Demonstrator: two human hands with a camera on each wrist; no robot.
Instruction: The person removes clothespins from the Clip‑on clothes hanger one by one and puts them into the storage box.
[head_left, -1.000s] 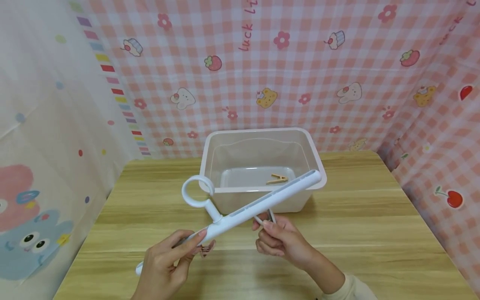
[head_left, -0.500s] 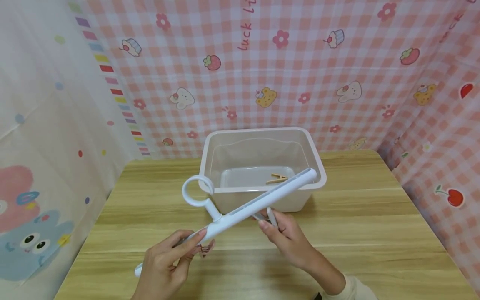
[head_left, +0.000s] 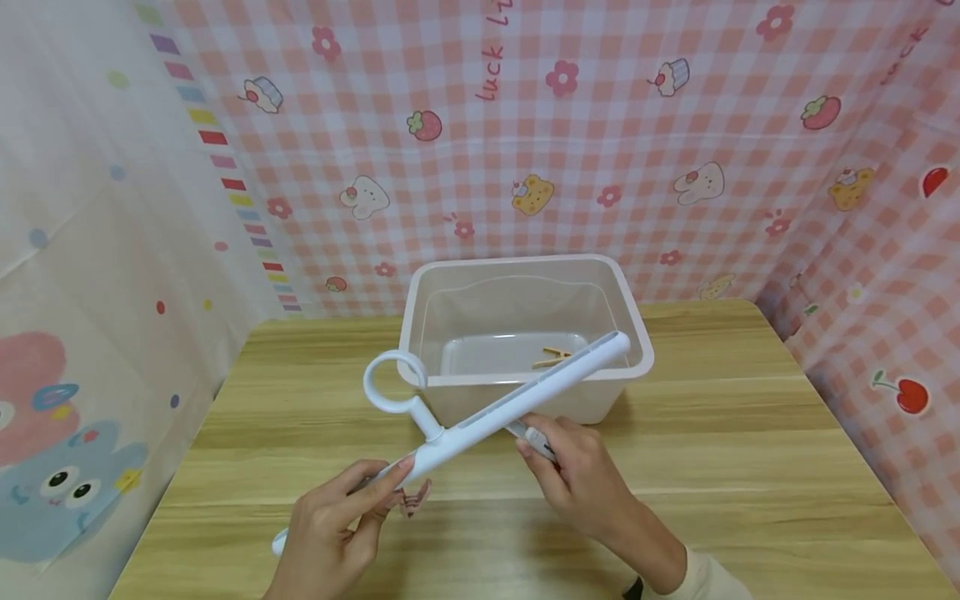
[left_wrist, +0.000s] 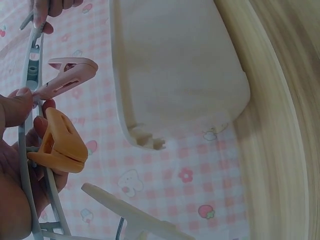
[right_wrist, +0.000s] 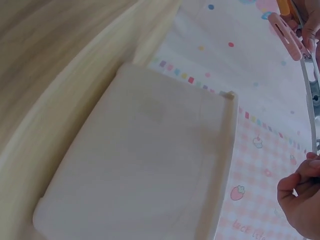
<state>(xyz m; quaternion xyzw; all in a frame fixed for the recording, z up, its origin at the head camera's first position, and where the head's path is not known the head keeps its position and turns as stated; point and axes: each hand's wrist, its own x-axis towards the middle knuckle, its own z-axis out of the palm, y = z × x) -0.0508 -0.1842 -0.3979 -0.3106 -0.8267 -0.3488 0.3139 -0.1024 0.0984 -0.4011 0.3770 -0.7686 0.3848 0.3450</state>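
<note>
A long white hanger bar [head_left: 517, 398] with a ring hook [head_left: 395, 382] slants across in front of me. My left hand [head_left: 378, 490] grips its lower end; my thumb lies on top of the bar. A pink clip [head_left: 411, 500] hangs by that hand, and the left wrist view shows the pink clip [left_wrist: 70, 75] and an orange clip [left_wrist: 62, 145] on the bar. My right hand [head_left: 534, 446] pinches a pale clip [head_left: 538, 440] under the bar's middle. A tan clothespin [head_left: 553, 357] lies in the clear bin [head_left: 637, 354].
The bin stands at the back middle of the wooden table [head_left: 750, 467]. Pink checked cloth [head_left: 600, 167] walls the back and right, and a pale printed cloth [head_left: 90, 250] hangs on the left. In the right wrist view the bin [right_wrist: 140, 165] fills the middle.
My right hand has rolled over the pale clip and closed round it under the bar. The bar's far tip has shifted slightly left. My left hand has kept its hold.
</note>
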